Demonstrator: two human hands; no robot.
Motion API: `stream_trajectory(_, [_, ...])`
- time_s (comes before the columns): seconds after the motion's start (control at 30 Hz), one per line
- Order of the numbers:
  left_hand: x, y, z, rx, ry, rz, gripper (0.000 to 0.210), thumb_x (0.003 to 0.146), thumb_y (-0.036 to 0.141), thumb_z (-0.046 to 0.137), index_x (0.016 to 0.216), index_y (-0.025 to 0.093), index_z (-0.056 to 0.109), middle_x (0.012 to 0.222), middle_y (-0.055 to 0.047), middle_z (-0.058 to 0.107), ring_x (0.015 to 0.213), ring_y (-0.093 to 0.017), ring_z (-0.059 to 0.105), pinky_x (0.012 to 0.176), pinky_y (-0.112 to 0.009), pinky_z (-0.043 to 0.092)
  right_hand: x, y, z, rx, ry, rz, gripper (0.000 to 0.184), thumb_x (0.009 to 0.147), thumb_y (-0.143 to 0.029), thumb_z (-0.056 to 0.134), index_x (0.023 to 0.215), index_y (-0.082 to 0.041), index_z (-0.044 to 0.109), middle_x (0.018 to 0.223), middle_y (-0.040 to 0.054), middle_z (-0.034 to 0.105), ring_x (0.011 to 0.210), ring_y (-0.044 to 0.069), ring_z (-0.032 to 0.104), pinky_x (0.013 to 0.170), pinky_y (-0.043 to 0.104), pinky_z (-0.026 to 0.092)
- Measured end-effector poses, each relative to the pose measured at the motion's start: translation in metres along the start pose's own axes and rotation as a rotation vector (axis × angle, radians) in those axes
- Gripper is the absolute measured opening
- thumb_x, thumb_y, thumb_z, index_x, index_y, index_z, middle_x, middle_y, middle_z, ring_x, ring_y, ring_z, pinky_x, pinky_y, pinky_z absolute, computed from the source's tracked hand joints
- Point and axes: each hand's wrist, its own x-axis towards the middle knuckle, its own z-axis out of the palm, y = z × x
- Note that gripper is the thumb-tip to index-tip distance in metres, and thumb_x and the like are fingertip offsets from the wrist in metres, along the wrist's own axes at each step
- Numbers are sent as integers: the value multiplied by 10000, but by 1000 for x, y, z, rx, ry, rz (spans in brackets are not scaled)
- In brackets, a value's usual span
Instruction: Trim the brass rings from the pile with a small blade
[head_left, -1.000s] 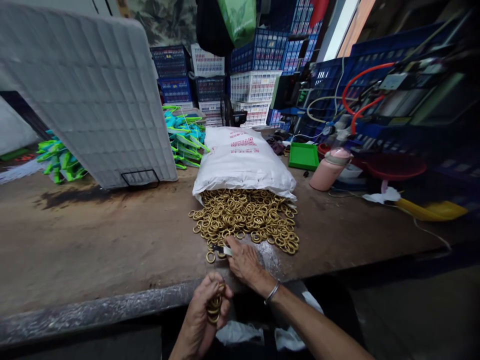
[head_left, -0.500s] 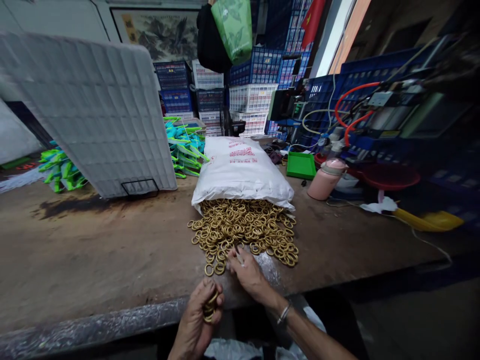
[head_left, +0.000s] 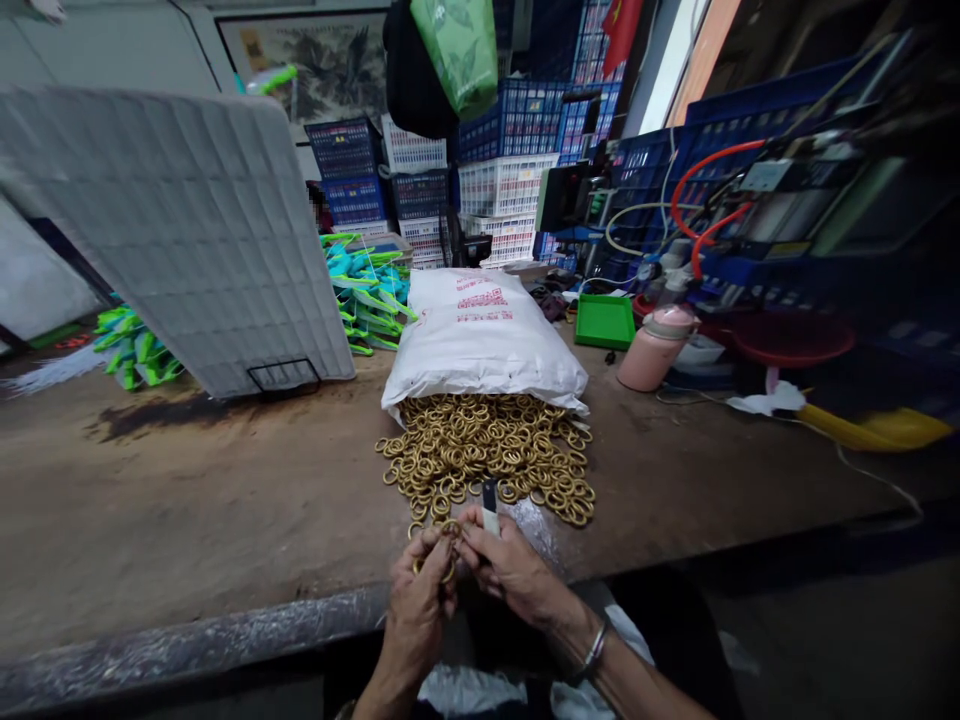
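My left hand (head_left: 417,598) is closed around several gold-coloured metal rings (head_left: 421,567) just above the table's front edge. Beside it, my right hand (head_left: 519,572) pinches at a ring (head_left: 450,527) between the two hands; whether its fingertips grip this ring I cannot tell. A small flat tool (head_left: 490,498) with a dark, blade-like end and a pale handle sticks up from my right hand. Just beyond the hands lies a heap of gold-coloured rings (head_left: 480,440), spilling from the open mouth of a white sack (head_left: 480,340).
A grey ribbed panel (head_left: 187,240) stands at left, with green and blue plastic pieces (head_left: 367,295) behind it. To the right are a green tray (head_left: 604,322), a pink bottle (head_left: 654,350) and a machine with orange hoses (head_left: 780,200). Stacked crates (head_left: 502,187) stand behind.
My left hand has moved up and right, and my right hand has drawn back from the heap, bringing them together. The small tool now points upward. A green-and-blue piece has appeared above the grey panel.
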Motion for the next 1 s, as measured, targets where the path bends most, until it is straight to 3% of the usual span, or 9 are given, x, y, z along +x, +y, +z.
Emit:
stream_trajectory(0.1, [4, 1, -4, 317, 42, 239, 216, 670, 369, 643, 691, 154, 631, 564, 19, 549, 486, -86, 463, 485, -194, 379, 2, -2, -7, -288, 120, -116, 249, 777, -427, 487, 717, -186, 466, 496, -77, 405, 414, 52, 324, 411, 177, 265])
stream_trajectory(0.2, [7, 2, -8, 607, 25, 485, 133, 696, 293, 601, 678, 171, 650, 650, -16, 608, 640, -150, 547, 632, -244, 425, 1, -7, -12, -533, 160, -259, 271, 800, -435, 457, 715, -181, 495, 580, -46, 467, 542, 82, 419, 515, 198, 324])
stream_trajectory(0.3, [9, 1, -7, 725, -10, 578, 113, 707, 256, 574, 710, 182, 660, 670, -28, 626, 662, -170, 564, 659, -266, 430, 0, -11, -14, -672, 162, -319, 288, 817, -419, 430, 670, -176, 480, 621, -41, 460, 592, 86, 407, 548, 202, 309])
stream_trajectory(0.4, [8, 3, 1, 679, -33, 517, 124, 714, 268, 574, 737, 176, 653, 679, -29, 623, 671, -169, 560, 661, -264, 429, 2, -11, -15, -739, 211, -274, 317, 823, -408, 405, 608, -175, 432, 565, -54, 384, 552, 82, 351, 509, 205, 266])
stream_trajectory(0.57, [3, 8, 12, 348, -159, 116, 227, 751, 370, 553, 787, 149, 588, 616, 10, 535, 510, -93, 467, 477, -199, 373, 5, -11, -19, -749, 229, -249, 292, 810, -380, 422, 603, -174, 427, 569, -55, 374, 544, 81, 332, 498, 205, 249])
stream_trajectory(0.63, [3, 7, 12, 263, -191, 29, 256, 750, 405, 555, 759, 149, 554, 566, 34, 482, 445, -64, 405, 419, -177, 321, 5, -11, -20, -730, 215, -254, 279, 812, -364, 424, 609, -173, 438, 570, -53, 389, 540, 81, 337, 494, 203, 252])
stream_trajectory(0.83, [3, 7, 11, 246, -195, 18, 289, 721, 439, 582, 688, 157, 528, 510, 58, 443, 391, -43, 349, 379, -162, 286, 7, -11, -24, -659, 162, -306, 261, 825, -339, 410, 650, -163, 493, 581, -40, 452, 541, 83, 377, 503, 198, 281])
stream_trajectory(1.0, [4, 9, 14, 272, -173, 44, 310, 702, 463, 584, 664, 161, 525, 495, 60, 454, 361, -39, 330, 367, -166, 289, 4, -7, -30, -835, 267, -324, 173, 802, -218, 379, 665, -175, 474, 591, -31, 462, 548, 93, 386, 532, 207, 275])
